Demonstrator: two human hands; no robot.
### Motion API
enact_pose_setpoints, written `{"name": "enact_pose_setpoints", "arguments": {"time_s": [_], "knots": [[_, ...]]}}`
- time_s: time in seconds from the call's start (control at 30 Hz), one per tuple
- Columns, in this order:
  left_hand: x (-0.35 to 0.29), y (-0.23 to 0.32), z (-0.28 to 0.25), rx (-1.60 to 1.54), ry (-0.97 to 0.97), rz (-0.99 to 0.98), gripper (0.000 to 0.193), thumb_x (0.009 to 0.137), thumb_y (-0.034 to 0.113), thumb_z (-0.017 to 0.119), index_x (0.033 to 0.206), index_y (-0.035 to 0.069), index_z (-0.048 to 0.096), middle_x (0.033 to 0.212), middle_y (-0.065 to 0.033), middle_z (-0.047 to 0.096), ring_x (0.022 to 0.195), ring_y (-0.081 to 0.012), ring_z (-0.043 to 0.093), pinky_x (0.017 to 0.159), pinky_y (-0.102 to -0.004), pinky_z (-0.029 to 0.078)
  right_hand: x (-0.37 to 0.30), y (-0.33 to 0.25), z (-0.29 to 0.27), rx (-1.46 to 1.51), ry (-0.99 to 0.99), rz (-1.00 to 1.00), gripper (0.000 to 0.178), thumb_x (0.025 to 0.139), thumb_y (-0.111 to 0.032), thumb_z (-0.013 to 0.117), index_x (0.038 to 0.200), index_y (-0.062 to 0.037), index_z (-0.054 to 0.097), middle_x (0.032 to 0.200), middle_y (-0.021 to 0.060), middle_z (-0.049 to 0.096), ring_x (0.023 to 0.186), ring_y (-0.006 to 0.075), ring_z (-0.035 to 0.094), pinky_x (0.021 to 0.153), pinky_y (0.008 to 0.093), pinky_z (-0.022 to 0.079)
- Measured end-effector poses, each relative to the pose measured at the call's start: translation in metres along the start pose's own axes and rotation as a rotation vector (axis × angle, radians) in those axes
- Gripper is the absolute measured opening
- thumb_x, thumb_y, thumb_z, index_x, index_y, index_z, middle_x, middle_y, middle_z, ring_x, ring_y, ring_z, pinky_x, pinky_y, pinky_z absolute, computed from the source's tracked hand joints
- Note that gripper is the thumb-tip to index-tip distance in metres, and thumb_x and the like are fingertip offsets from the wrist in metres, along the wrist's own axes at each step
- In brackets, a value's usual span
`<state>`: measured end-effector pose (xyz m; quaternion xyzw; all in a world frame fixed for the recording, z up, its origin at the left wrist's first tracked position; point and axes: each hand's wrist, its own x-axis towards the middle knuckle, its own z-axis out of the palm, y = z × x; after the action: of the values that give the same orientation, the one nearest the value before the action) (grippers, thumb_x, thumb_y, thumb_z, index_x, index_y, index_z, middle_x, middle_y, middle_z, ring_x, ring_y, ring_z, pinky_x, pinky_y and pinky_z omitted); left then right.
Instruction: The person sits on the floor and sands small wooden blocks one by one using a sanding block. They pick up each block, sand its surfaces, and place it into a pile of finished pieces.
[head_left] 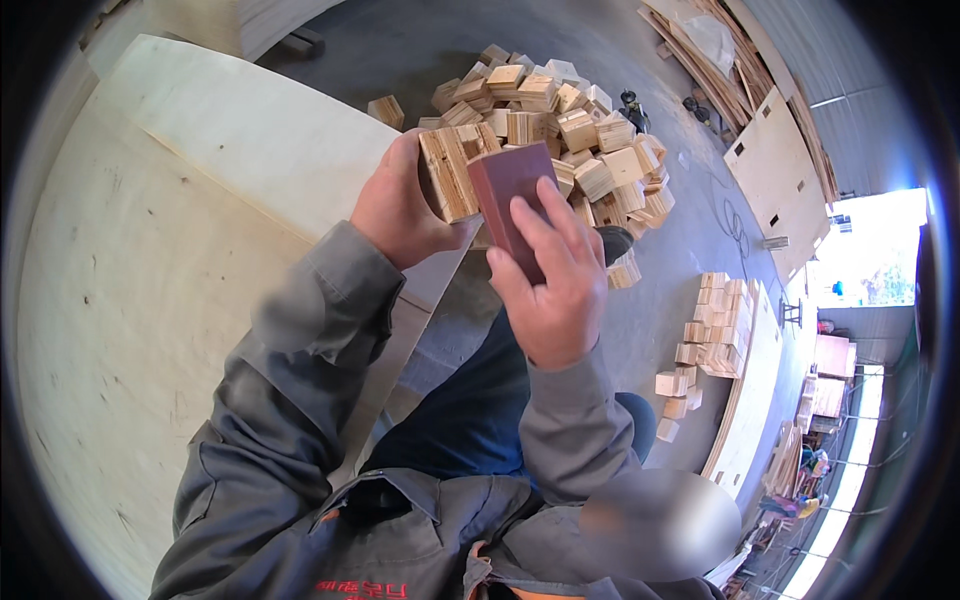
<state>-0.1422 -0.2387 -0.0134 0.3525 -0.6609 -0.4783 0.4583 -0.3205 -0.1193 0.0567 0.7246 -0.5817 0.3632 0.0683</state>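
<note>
The left hand [400, 205] is closed around a laminated plywood block [452, 170], thumb and palm wrapped on its near side so the striped layered edge faces up toward the camera. The right hand [548, 285] grips a dark reddish-brown sanding block [510, 195], its fingers [545, 235] spread flat over the top face and pressing it against the right side of the plywood block, so the two things touch along one edge. Just beyond both hands, on the grey concrete floor [400, 50], lies a loose heap of similar plywood blocks [570, 120], tumbled at all angles; one stray block [386, 110] sits apart, to the far left of the left hand's knuckles. Under and to the left of the left forearm spreads a large pale plywood sheet [130, 280], with a second sheet [250, 130] lying over it near the left wrist. Well off to the right of the right hand stands a tidy stack of blocks [715, 325] beside a long curved board [750, 390], with a few single blocks nearer. Further right and beyond, cut plywood panels [780, 170] lean together. Both forearms wear grey work-jacket sleeves [300, 340], and blue trousers [470, 410] show below the right wrist.
</note>
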Motion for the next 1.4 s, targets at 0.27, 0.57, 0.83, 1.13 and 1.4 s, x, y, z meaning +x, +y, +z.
{"name": "enact_pose_setpoints", "arguments": {"time_s": [0.27, 0.57, 0.83, 1.13, 1.4], "knots": [[0.003, -0.004, 0.004, -0.040, 0.010, 0.006, 0.094, 0.069, 0.008, 0.095, 0.147, -0.003, 0.044, 0.133, -0.0176, 0.065, 0.122, -0.0260, 0.069, 0.106, -0.0379, 0.056, 0.048, 0.011, 0.023, -0.122, 0.012, -0.047, 0.049, 0.084, -0.016, 0.084, 0.132, -0.0124, 0.077, 0.147, 0.0143, 0.067, 0.118, 0.0384, 0.066, 0.103, 0.0481, 0.055], [0.002, -0.013, 0.001, -0.093, 0.034, 0.082, 0.094, 0.066, 0.016, 0.101, 0.142, -0.002, 0.050, 0.133, -0.0215, 0.066, 0.120, -0.0311, 0.070, 0.103, -0.0391, 0.057, 0.016, -0.020, -0.004, -0.015, -0.144, -0.057, 0.049, 0.085, -0.017, 0.084, 0.133, -0.0087, 0.076, 0.147, 0.0185, 0.066, 0.120, 0.0419, 0.065, 0.105, 0.0502, 0.055], [0.007, -0.008, 0.007, -0.069, 0.028, 0.103, 0.094, 0.068, 0.017, 0.100, 0.145, 0.001, 0.049, 0.135, -0.0198, 0.063, 0.124, -0.0320, 0.067, 0.106, -0.0409, 0.055, 0.080, -0.004, 0.031, -0.096, -0.120, -0.065, 0.042, 0.090, -0.021, 0.079, 0.131, -0.0094, 0.076, 0.145, 0.0143, 0.068, 0.115, 0.0406, 0.069, 0.100, 0.0483, 0.057], [0.002, 0.004, -0.001, -0.202, -0.048, 0.058, 0.091, 0.073, 0.007, 0.098, 0.146, 0.001, 0.044, 0.135, -0.0145, 0.067, 0.125, -0.0220, 0.067, 0.106, -0.0376, 0.056, 0.051, -0.021, 0.013, -0.044, -0.165, -0.047, 0.046, 0.087, -0.017, 0.081, 0.133, -0.0096, 0.076, 0.148, 0.0161, 0.066, 0.118, 0.0407, 0.066, 0.102, 0.0490, 0.056], [0.001, -0.004, 0.001, -0.075, -0.038, 0.065, 0.094, 0.078, 0.014, 0.100, 0.150, -0.001, 0.041, 0.138, -0.0177, 0.066, 0.131, -0.0225, 0.065, 0.109, -0.0399, 0.054, 0.045, -0.027, 0.015, -0.039, -0.106, -0.038, 0.045, 0.085, -0.015, 0.083, 0.130, -0.0099, 0.077, 0.145, 0.0143, 0.067, 0.115, 0.0383, 0.066, 0.099, 0.0471, 0.057]]}}
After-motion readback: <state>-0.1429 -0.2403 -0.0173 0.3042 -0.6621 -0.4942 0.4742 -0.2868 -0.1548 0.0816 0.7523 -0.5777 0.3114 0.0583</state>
